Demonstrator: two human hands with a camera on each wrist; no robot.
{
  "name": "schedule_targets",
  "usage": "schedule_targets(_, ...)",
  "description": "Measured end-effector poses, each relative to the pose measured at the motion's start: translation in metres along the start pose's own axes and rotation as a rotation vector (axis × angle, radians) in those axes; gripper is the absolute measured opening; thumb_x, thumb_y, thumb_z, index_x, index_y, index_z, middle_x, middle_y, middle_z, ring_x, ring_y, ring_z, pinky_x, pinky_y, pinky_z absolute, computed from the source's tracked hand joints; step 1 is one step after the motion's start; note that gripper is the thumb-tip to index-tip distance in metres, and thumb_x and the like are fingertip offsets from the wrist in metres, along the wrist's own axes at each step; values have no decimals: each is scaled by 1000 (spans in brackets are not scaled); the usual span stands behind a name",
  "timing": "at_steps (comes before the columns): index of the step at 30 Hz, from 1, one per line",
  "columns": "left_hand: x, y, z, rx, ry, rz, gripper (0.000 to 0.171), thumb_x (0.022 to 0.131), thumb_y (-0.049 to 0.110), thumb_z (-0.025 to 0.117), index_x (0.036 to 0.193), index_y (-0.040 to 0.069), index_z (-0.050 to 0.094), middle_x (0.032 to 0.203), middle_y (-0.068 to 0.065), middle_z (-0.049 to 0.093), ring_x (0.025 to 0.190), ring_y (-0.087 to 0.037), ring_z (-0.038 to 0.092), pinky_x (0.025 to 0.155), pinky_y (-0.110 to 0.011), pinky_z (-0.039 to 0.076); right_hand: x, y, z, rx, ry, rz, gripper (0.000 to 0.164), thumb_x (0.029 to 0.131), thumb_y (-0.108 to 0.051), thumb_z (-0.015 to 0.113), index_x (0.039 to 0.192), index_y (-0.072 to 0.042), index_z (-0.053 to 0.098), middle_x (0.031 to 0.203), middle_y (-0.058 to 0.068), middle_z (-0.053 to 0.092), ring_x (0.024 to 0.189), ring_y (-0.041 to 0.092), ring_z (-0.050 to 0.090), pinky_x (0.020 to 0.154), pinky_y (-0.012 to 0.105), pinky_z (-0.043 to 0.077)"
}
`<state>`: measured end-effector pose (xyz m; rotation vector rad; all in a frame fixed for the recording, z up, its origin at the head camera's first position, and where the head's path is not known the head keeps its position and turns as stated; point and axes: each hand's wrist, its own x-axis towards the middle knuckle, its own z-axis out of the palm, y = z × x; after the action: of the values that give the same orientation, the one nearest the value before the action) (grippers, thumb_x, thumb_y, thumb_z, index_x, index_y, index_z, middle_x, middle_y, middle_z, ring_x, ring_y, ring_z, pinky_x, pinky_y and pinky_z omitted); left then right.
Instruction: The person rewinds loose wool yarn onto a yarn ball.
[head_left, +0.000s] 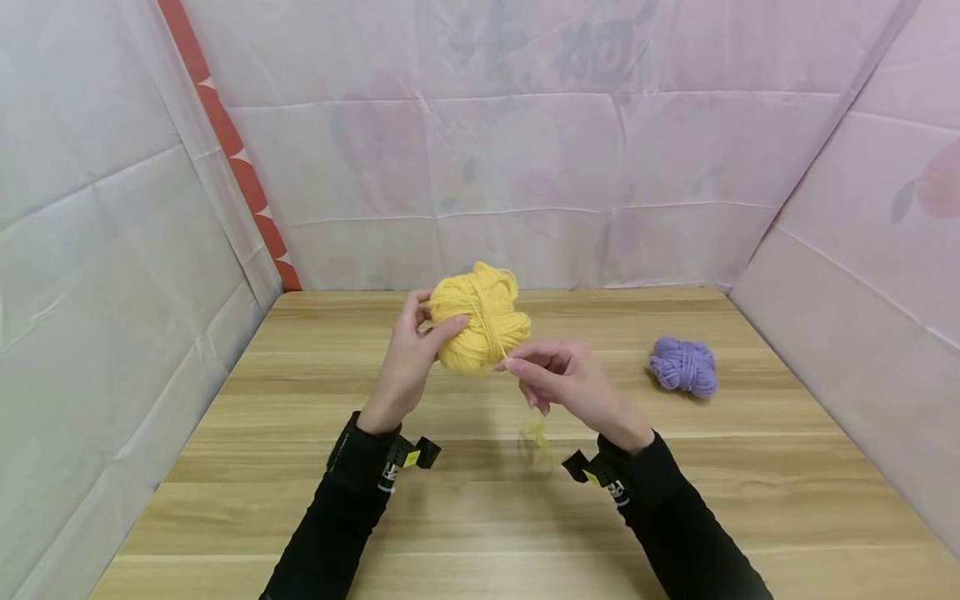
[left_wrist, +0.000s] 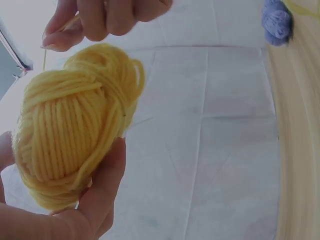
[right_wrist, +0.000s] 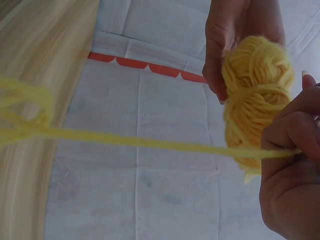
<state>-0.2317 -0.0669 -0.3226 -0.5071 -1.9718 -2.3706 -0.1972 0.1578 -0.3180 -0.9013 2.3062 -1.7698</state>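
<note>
My left hand (head_left: pixel 408 354) grips a yellow ball of yarn (head_left: pixel 480 321) above the table, with the thumb across its near side and fingers behind it. Close by on the right, my right hand (head_left: pixel 566 383) pinches a strand (left_wrist: pixel 45 60) of that yarn between thumb and forefinger, just off the ball's lower right. From the right hand a loose yarn tail (head_left: pixel 538 442) hangs down in a small tangle. In the right wrist view the tail (right_wrist: pixel 150 142) runs taut out of the curled fingers to a looped bunch (right_wrist: pixel 22 110).
A purple ball of yarn (head_left: pixel 682 367) lies on the right part of the wooden table (head_left: pixel 300 483). Pale sheeting (head_left: pixel 525 158) rises behind the table and along both sides, with a red strip (head_left: pixel 232 150) at the back left corner.
</note>
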Motion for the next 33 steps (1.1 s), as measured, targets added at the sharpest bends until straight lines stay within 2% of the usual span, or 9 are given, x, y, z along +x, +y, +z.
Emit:
schedule_targets(4, 0, 1, 0, -106, -9, 9, 45, 95, 16, 59, 134, 13, 36, 122, -11, 48, 98, -18, 60, 79, -26, 56, 5, 5, 3, -29, -51, -17, 18, 97, -17, 57, 105, -7, 69, 63, 5, 55, 49, 15, 48, 43, 27, 45)
schedule_targets(8, -1, 4, 0, -214, -45, 18, 39, 96, 13, 56, 130, 12, 36, 122, -10, 51, 100, -16, 61, 80, -25, 56, 10, 11, 5, -57, -67, -24, 18, 97, -16, 57, 101, -5, 70, 63, 4, 54, 49, 13, 47, 44, 26, 44)
schedule_targets(12, -1, 6, 0, -309, -120, -6, 31, 97, 9, 52, 124, 14, 38, 118, -6, 54, 96, -13, 62, 77, -23, 56, 13, 16, 5, -54, -54, 9, 19, 97, -16, 58, 94, -1, 68, 62, 0, 53, 50, 9, 47, 45, 25, 44)
schedule_targets(15, -1, 7, 0, -340, -191, -33, 28, 97, 8, 49, 123, 13, 40, 115, -5, 57, 94, -12, 63, 76, -23, 56, 14, 20, 3, -37, -52, 46, 18, 96, -13, 58, 94, 4, 65, 61, -1, 53, 52, 8, 48, 47, 26, 45)
schedule_targets(20, -2, 7, -2, -320, -293, -64, 33, 98, 7, 47, 130, 12, 40, 120, -7, 55, 97, -12, 63, 80, -23, 56, 12, 25, -7, -11, -89, 98, 12, 94, -3, 53, 93, 6, 60, 61, -1, 51, 54, 9, 46, 49, 23, 41)
schedule_targets(24, -3, 8, -5, -269, -368, -75, 36, 96, 6, 48, 131, 12, 41, 119, -6, 55, 96, -13, 62, 78, -24, 56, 10, 27, -16, 20, -106, 122, 11, 95, -2, 49, 87, -1, 57, 64, -1, 51, 55, 10, 44, 52, 22, 39)
schedule_targets(28, -4, 9, -7, -181, -462, -79, 41, 91, 4, 53, 130, 11, 45, 112, -6, 56, 88, -14, 64, 73, -25, 57, 9, 25, -22, 56, -92, 151, 11, 100, -18, 51, 103, -11, 58, 79, -2, 57, 63, 7, 51, 60, 22, 47)
schedule_targets(30, -5, 9, -7, -136, -509, -74, 43, 88, 3, 56, 130, 10, 46, 110, -7, 57, 86, -15, 66, 71, -26, 58, 10, 24, -24, 65, -94, 142, 16, 100, -27, 52, 102, -13, 59, 79, -3, 57, 64, 7, 52, 59, 23, 48)
schedule_targets(33, -4, 8, -6, -72, -558, -58, 46, 86, 3, 60, 130, 8, 47, 110, -8, 58, 82, -17, 67, 68, -28, 58, 11, 23, -26, 78, -94, 133, 23, 98, -29, 54, 90, -10, 62, 76, -3, 56, 65, 8, 52, 59, 25, 48)
